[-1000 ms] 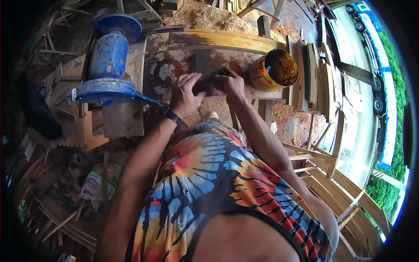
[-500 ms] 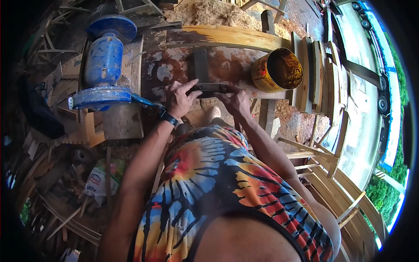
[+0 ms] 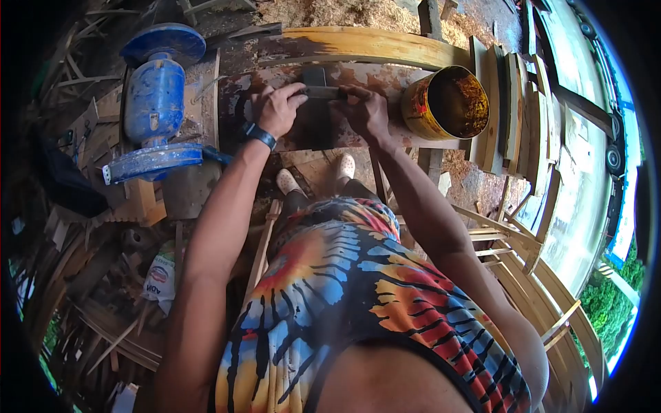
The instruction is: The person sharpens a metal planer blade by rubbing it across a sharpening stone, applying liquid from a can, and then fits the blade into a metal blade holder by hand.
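Observation:
My left hand (image 3: 277, 111), with a dark band on its wrist, grips one end of a thin flat grey bar (image 3: 321, 92). At its other end, the fingers of my right hand (image 3: 365, 113) are closed on the bar. It lies crosswise over a dark rectangular slab (image 3: 314, 75) on the worn red-brown bench top (image 3: 241, 86); the slab's near part is hidden beneath the bar. To the right of my right hand stands a yellow bucket (image 3: 418, 107), stained dark inside.
A blue bench grinder (image 3: 153, 103) stands left of my left hand. A long wooden beam (image 3: 385, 45) runs along the bench's far side. Several boards (image 3: 513, 113) line the right end. Sawdust (image 3: 344, 12) covers ground beyond. Wooden frames (image 3: 530, 289) stand lower right.
Both hands have moved away from my body with the bar, from the bench's near edge to farther along the dark slab. The camera view has shifted slightly, showing both shoes.

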Action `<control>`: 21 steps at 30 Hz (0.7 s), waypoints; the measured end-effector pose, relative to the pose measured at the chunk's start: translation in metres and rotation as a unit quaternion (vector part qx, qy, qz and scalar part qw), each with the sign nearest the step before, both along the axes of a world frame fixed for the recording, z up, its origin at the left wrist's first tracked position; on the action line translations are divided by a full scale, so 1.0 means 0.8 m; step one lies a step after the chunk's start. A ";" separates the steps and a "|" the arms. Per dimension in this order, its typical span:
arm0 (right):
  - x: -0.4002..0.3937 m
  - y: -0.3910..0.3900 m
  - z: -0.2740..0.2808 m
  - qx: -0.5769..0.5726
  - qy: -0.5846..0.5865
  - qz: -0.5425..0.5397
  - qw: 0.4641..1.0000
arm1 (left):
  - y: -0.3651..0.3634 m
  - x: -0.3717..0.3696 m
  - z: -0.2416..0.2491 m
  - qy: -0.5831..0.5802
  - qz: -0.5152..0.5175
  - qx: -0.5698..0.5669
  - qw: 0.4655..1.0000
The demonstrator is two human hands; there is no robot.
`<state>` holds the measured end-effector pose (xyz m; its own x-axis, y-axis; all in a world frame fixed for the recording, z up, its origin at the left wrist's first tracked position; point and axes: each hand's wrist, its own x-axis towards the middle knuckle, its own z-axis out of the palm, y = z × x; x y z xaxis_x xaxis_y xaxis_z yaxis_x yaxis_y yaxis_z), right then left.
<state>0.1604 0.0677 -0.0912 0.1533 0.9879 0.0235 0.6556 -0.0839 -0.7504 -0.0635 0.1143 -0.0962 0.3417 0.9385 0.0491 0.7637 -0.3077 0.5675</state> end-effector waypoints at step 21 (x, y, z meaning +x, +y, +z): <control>-0.038 -0.076 0.001 -0.068 -0.009 -0.005 0.998 | -0.084 -0.011 -0.003 -0.052 0.136 -0.038 0.989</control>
